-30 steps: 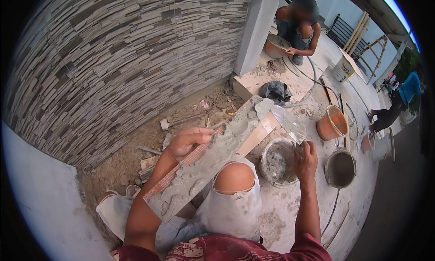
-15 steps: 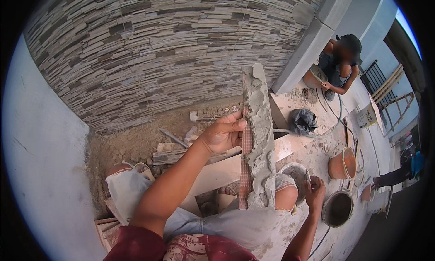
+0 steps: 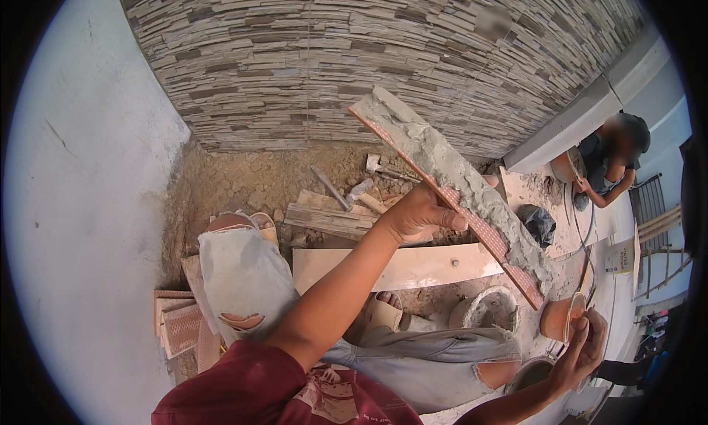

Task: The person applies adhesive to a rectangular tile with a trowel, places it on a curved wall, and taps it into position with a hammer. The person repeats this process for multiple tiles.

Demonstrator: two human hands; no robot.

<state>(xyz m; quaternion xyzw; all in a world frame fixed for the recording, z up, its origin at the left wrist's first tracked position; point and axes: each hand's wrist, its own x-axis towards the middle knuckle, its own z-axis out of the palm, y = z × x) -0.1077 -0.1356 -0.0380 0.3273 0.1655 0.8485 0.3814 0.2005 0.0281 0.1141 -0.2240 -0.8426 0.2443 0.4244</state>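
My left hand (image 3: 428, 215) grips a long narrow tile strip (image 3: 461, 178) slanting from upper left to lower right. Its pink patterned back shows along one edge, and thick grey wet mortar covers much of it. My right hand (image 3: 582, 344) is at the lower right beside an orange bucket (image 3: 554, 322), fingers curled; what they hold, if anything, I cannot make out. A white bucket (image 3: 464, 314) with grey residue sits below the strip, and a dark bucket (image 3: 527, 370) is partly hidden by my leg.
A stone-patterned wall (image 3: 369, 49) faces me, with a pale wall (image 3: 88, 204) at left. Rubble, a hammer (image 3: 335, 192), a long tile offcut (image 3: 391, 268) and stacked tiles (image 3: 181, 325) lie around my legs. A crouching co-worker (image 3: 608, 156) holds a bucket by the pillar (image 3: 560, 122).
The view has swung left toward the wall. The strip in my left hand, near upright half a second earlier, now tilts with its top to the left. My right hand appears farther right.
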